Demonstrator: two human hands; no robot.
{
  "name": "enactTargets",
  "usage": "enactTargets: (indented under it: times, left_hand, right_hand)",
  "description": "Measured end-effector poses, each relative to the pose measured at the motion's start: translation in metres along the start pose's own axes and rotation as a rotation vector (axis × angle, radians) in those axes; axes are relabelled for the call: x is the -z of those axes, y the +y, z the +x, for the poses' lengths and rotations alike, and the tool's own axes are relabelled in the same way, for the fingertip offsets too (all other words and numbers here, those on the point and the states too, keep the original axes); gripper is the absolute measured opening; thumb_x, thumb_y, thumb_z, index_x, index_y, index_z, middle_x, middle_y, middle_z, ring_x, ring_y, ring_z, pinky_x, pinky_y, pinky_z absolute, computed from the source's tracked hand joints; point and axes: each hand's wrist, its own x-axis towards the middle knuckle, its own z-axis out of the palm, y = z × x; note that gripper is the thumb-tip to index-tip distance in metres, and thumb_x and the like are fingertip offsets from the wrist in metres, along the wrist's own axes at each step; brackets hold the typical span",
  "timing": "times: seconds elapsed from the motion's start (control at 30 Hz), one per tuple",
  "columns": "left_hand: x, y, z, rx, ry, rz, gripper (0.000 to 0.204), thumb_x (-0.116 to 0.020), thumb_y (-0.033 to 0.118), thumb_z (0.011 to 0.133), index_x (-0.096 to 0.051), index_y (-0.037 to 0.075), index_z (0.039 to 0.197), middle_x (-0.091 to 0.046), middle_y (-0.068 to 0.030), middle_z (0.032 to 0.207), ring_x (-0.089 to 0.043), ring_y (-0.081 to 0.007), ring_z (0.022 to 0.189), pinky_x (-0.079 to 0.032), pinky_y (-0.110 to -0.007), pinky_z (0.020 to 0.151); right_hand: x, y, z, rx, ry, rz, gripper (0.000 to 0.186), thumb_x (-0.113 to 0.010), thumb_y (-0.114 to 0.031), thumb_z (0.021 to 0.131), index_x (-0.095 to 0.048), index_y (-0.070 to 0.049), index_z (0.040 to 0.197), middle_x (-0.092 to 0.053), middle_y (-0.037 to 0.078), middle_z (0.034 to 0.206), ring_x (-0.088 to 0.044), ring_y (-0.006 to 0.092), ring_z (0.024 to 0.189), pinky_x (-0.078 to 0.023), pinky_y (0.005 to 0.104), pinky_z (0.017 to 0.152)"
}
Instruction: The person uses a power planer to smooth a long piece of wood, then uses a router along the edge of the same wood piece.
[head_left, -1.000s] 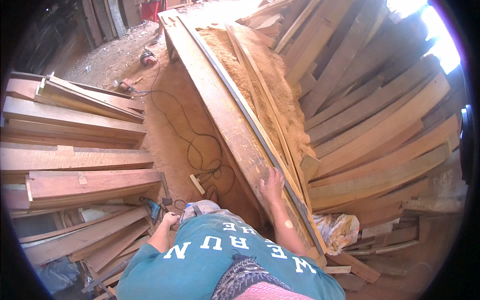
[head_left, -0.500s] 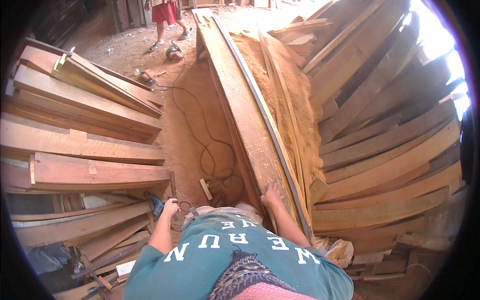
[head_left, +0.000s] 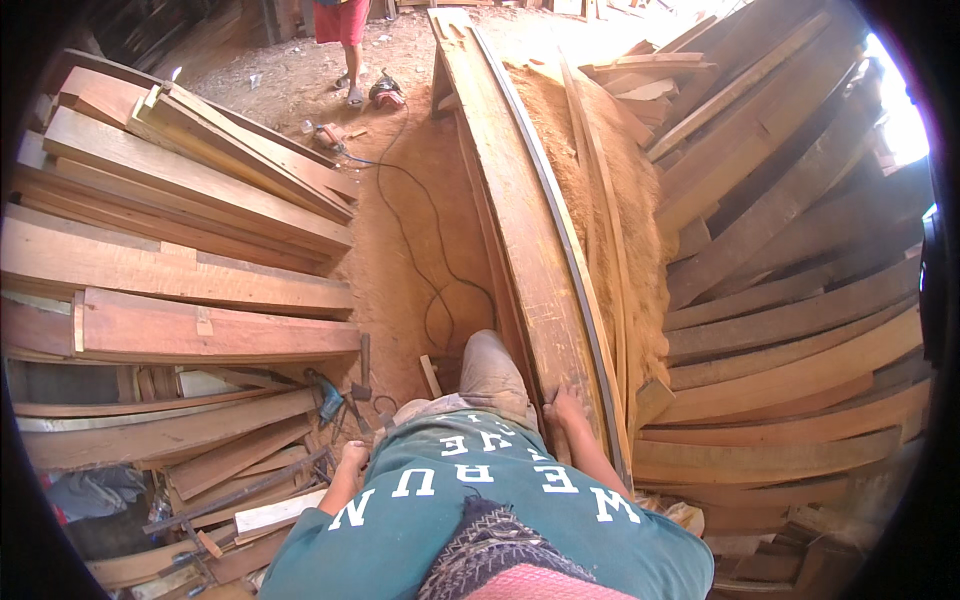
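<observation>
My right hand (head_left: 567,408) rests at the left edge of a long, narrow wooden workbench (head_left: 513,213), its fingers curled over the edge. A thin strip with a grey face (head_left: 548,180) lies lengthwise along the bench's right side. Down beside my left hip hangs my left hand (head_left: 354,454), fingers curled in, with no object showing in it. Ahead of that hand a blue power tool (head_left: 328,397) lies by the lumber. A hammer-like tool with an upright handle (head_left: 364,360) stands next to it.
Stacked boards (head_left: 215,325) fill the left side; curved timbers (head_left: 790,400) lean on the right. Sawdust (head_left: 640,240) is heaped beyond the bench. Black cords (head_left: 440,240) run over the floor to power tools (head_left: 385,95). Another person (head_left: 343,25) stands at the far end.
My left hand has drawn back toward my hip, and my knee has come forward beside the bench. The right hand stays at the bench's edge. The far person's legs have changed position.
</observation>
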Motion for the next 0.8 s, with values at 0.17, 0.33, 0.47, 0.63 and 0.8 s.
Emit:
enactTargets:
  times: [0.17,0.33,0.47,0.63,0.8]
  left_hand:
    - [0.014,0.038,0.064,0.171,-0.151,-0.244,0.013,-0.069,0.005,0.084,-0.073,0.002,0.096,-0.072,-0.0152,0.077,-0.069,-0.0261,0.063,-0.053,-0.046,0.053]
    - [0.049,0.135,0.159,-0.032,0.006,0.045,0.023,-0.070,0.012,0.085,-0.075,0.002,0.106,-0.075,-0.0141,0.079,-0.070,-0.0244,0.065,-0.055,-0.041,0.060]
    - [0.064,0.228,0.213,-0.209,0.249,-0.143,0.041,-0.072,0.015,0.084,-0.071,-0.004,0.120,-0.078,-0.0128,0.097,-0.074,-0.0236,0.075,-0.060,-0.039,0.070]
    - [0.074,0.389,0.216,-0.279,0.020,-0.084,0.050,-0.075,0.020,0.091,-0.065,0.001,0.136,-0.078,-0.0165,0.110,-0.075,-0.0264,0.100,-0.058,-0.040,0.091]
    - [0.092,0.407,0.250,-0.224,0.032,-0.041,0.047,-0.076,0.021,0.091,-0.068,0.000,0.133,-0.075,-0.0221,0.125,-0.071,-0.0320,0.120,-0.055,-0.042,0.104]
  right_hand:
    - [0.033,-0.016,0.022,0.178,0.199,0.094,0.073,-0.073,-0.031,0.090,-0.049,-0.004,0.153,-0.050,0.026,0.156,-0.041,0.0442,0.149,-0.036,0.0632,0.120]
    - [0.111,-0.088,0.044,0.284,0.417,0.123,0.071,-0.074,-0.028,0.089,-0.050,-0.006,0.152,-0.051,0.025,0.155,-0.044,0.0427,0.147,-0.039,0.0618,0.118]
    - [0.160,-0.144,0.092,0.335,0.511,0.125,0.074,-0.075,-0.027,0.088,-0.047,-0.006,0.154,-0.046,0.024,0.158,-0.042,0.0434,0.148,-0.038,0.0619,0.118]
    - [0.213,-0.184,0.152,0.218,0.566,0.145,0.080,-0.078,-0.023,0.087,-0.042,-0.004,0.155,-0.041,0.023,0.160,-0.038,0.0418,0.149,-0.034,0.0646,0.117]
    - [0.252,-0.233,0.207,0.295,0.563,0.149,0.075,-0.075,-0.022,0.088,-0.044,-0.002,0.153,-0.041,0.024,0.159,-0.038,0.0424,0.149,-0.035,0.0650,0.117]
